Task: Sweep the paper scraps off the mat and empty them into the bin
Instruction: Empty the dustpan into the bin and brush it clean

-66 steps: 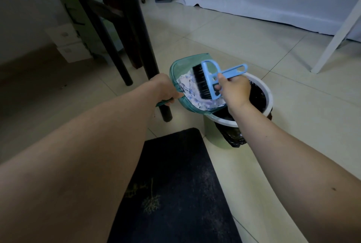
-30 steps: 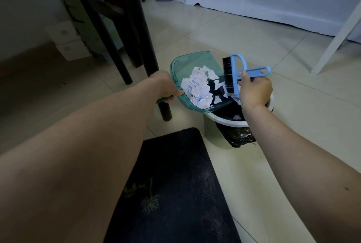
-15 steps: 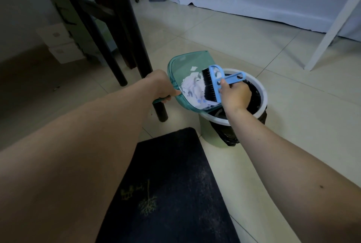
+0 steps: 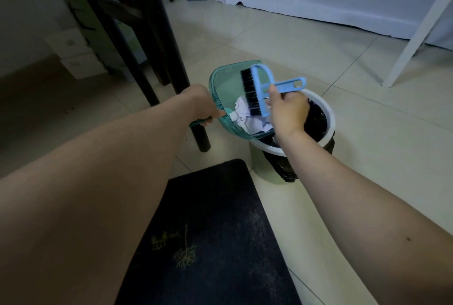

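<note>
Teal plastic dustpan (image 4: pixel 226 89), gripped by the left hand (image 4: pixel 199 105), tilted its open lip over the bin (image 4: pixel 329 118), paper scraps (image 4: pixel 247 118) heaped at that low edge just left of the right hand (image 4: pixel 288 111) clutching the brush (image 4: pixel 257 91), so bin-ward strokes looked easiest

I have one wide-angle view, from the person's head, facing forward and down, close over both forearms; the bin (image 4: pixel 328 118) sits mid-frame, the mat (image 4: pixel 208 231) at the bottom edge.
</note>
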A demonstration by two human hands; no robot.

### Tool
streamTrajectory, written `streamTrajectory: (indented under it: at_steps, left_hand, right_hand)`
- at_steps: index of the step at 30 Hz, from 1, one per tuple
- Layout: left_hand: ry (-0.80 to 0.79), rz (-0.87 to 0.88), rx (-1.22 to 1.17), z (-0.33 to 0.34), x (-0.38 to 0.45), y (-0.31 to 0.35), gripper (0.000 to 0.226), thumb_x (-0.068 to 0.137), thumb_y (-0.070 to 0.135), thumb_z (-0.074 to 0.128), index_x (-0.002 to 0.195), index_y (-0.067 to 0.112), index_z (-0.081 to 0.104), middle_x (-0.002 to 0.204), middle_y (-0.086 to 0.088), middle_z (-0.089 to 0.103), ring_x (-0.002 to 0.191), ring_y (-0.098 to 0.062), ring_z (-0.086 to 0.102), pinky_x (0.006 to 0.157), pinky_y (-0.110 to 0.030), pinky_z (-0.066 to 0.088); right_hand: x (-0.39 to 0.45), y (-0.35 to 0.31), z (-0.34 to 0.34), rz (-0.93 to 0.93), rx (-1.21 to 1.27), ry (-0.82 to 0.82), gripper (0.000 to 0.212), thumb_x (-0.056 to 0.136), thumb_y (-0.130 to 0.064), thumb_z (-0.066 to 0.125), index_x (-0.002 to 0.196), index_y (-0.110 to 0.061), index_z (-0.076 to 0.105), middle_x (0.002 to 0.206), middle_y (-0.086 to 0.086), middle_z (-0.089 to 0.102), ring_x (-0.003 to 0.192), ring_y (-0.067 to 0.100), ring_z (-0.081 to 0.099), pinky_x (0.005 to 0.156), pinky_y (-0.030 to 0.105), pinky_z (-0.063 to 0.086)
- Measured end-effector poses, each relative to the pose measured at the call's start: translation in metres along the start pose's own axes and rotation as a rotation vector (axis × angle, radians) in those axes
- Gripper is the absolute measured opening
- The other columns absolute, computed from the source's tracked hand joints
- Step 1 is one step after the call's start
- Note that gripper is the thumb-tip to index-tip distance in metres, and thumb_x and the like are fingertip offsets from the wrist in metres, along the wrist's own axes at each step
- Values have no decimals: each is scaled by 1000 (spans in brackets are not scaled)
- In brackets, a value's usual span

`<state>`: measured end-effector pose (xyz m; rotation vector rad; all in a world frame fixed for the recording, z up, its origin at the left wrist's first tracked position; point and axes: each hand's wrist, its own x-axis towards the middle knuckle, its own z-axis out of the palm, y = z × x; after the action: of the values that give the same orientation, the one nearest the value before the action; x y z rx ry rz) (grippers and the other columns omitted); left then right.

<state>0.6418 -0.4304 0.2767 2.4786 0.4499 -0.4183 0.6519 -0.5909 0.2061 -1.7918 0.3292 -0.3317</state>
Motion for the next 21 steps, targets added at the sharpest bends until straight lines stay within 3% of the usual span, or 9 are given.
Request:
streamTrajectory:
  at_steps: [4,9,12,14,17,21]
  left_hand:
    - [1,3,23,0,0,-1,32,83,24,72,102,-2,67,83,-10,65,75,-19,60,90,-37,57]
    - [14,-4,37,-2,4,-5,34,83,25,73,103,-1,67,84,-10,67,75,-20,62,88,-38,57]
    - [18,2,34,-3,4,-7,33,83,24,73,102,-2,67,79,-9,66,74,-19,61,88,-38,57]
    - [18,5,42,-3,4,-8,33,83,25,72,102,-2,67,81,-10,66,74,-20,61,89,-38,57]
    - [24,4,49,-4,5,-9,33,83,26,72,102,-2,67,83,-9,66,74,-19,61,88,-36,57]
    - [21,-1,39,-4,5,-7,33,83,24,72,102,-1,66,83,-10,65,74,-19,60,87,-36,57]
  right_hand:
    - [3,16,-3,29,-210,-48,36,92,-37,55,84,-5,69,85,7,71,78,23,67,68,29,50]
    - [15,27,-24,101,-205,37,38,93,-36,54,82,-2,67,81,9,69,75,27,65,70,36,52]
    - [18,24,-32,90,-209,86,35,94,-34,53,74,-7,63,72,5,63,70,24,59,64,29,43]
    - [19,21,-33,85,-154,135,36,94,-34,53,67,-10,57,70,5,63,69,25,60,64,31,46]
    - [17,13,-30,80,-37,182,33,92,-35,54,75,-8,63,79,8,69,76,26,67,74,41,55]
    - [8,6,-15,50,36,28,30,91,-31,57,80,-6,69,80,7,72,75,21,68,74,36,56]
